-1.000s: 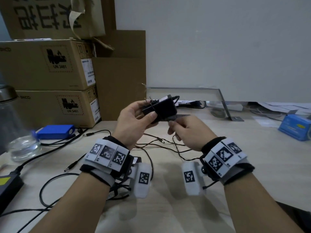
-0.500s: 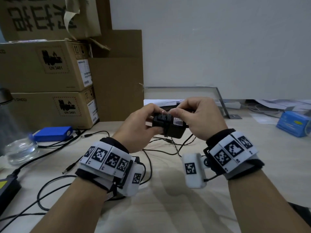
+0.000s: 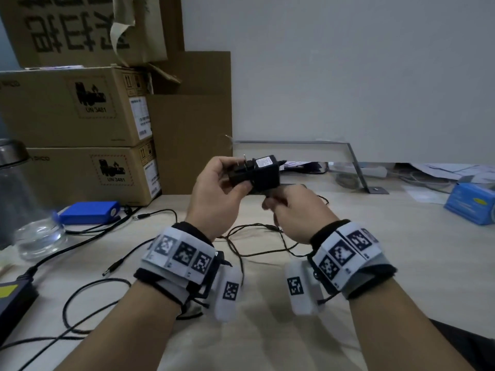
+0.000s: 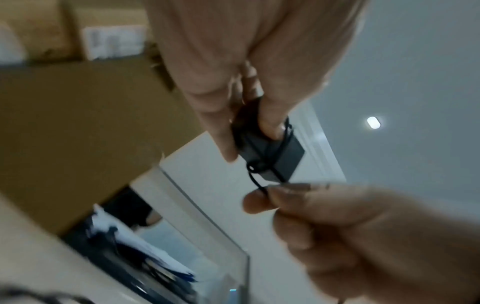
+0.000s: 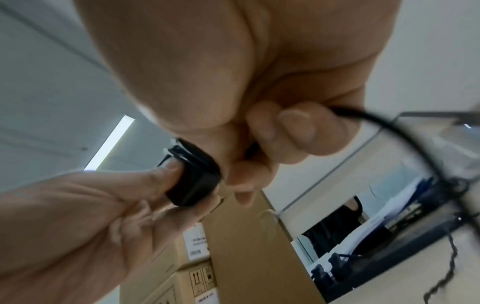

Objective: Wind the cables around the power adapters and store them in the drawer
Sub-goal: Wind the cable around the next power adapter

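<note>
Your left hand (image 3: pixel 214 194) grips the power adapter (image 3: pixel 258 174) at frame centre above the surface (image 3: pixel 401 250), while your right hand (image 3: pixel 292 210), over its top half a second ago, now pinches the cable (image 4: pixel 255 181) beneath, another wrap nearly completed.

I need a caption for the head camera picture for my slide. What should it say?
Left hand holds a black power adapter above the desk while the right hand pinches its cable.

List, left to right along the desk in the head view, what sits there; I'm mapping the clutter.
Glass jar → blue pack → left hand holding the black adapter → right hand pinching its cable → blue box.
</note>
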